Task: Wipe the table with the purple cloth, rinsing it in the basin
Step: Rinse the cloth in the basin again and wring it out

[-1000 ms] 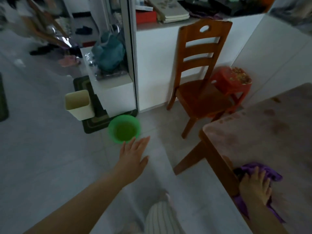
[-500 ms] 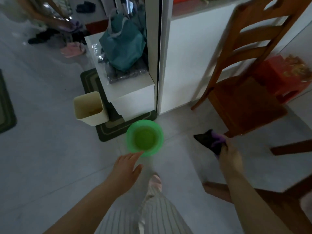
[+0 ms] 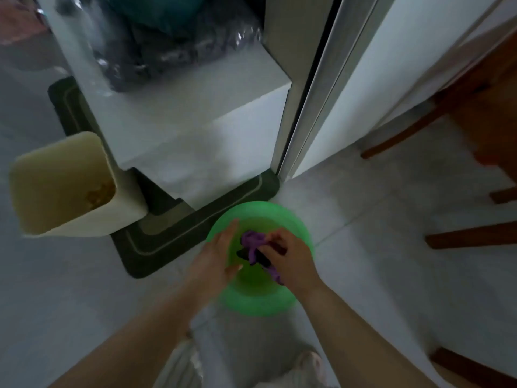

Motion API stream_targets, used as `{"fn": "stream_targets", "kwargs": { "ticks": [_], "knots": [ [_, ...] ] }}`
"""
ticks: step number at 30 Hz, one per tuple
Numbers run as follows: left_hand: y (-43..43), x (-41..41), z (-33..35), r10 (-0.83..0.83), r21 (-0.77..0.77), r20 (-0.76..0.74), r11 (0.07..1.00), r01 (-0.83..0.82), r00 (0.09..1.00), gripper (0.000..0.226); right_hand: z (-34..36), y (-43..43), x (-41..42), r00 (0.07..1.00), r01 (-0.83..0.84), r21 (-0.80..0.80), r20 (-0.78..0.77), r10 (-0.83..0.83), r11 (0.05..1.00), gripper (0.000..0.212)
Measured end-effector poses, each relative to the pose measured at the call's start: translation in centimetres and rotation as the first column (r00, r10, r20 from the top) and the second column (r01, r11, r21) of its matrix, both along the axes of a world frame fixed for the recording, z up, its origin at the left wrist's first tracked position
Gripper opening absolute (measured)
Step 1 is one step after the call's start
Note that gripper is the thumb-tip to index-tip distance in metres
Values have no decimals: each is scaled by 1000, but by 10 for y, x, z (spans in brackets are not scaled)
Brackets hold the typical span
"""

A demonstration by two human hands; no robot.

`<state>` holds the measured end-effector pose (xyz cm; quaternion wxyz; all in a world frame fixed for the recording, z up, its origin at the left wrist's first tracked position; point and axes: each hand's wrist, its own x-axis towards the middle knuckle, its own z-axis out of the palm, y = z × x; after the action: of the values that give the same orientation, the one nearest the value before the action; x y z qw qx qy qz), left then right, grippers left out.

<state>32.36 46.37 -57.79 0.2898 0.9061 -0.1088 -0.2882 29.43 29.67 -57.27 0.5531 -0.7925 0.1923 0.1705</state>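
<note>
A green round basin (image 3: 260, 302) sits on the grey floor right below me. Over its middle my right hand (image 3: 291, 257) is closed around the bunched purple cloth (image 3: 251, 242), which hangs down into the basin. My left hand (image 3: 216, 257) hovers over the basin's left side with fingers spread, next to the cloth but holding nothing. The table is out of view.
A cream waste bin (image 3: 64, 186) stands on the floor to the left. A dark green mat (image 3: 167, 233) lies under a white cabinet (image 3: 195, 127) behind the basin. Wooden chair legs (image 3: 470, 236) stand to the right.
I have leaned down over the basin. My right hand carried the cloth from the table edge across and into the basin; my left hand moved over the rim.
</note>
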Motion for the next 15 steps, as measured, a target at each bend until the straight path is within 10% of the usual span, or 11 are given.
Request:
{"fn": "stream_targets", "kwargs": {
  "ticks": [6, 10, 15],
  "knots": [
    [-13, 51, -196, -163, 16, -132, 986, 167, 978, 49, -195, 12, 34, 936, -352, -205, -82, 343, 913, 14],
    [-17, 58, -268, -162, 176, -124, 967, 182, 979, 37, -267, 9, 22, 986, -149, -632, -153, 66, 760, 42],
    [-23, 38, -282, -200, 141, 57, 972, 190, 978, 56, -295, 32, -3, 963, -270, -603, -186, 198, 751, 47]
  ]
}}
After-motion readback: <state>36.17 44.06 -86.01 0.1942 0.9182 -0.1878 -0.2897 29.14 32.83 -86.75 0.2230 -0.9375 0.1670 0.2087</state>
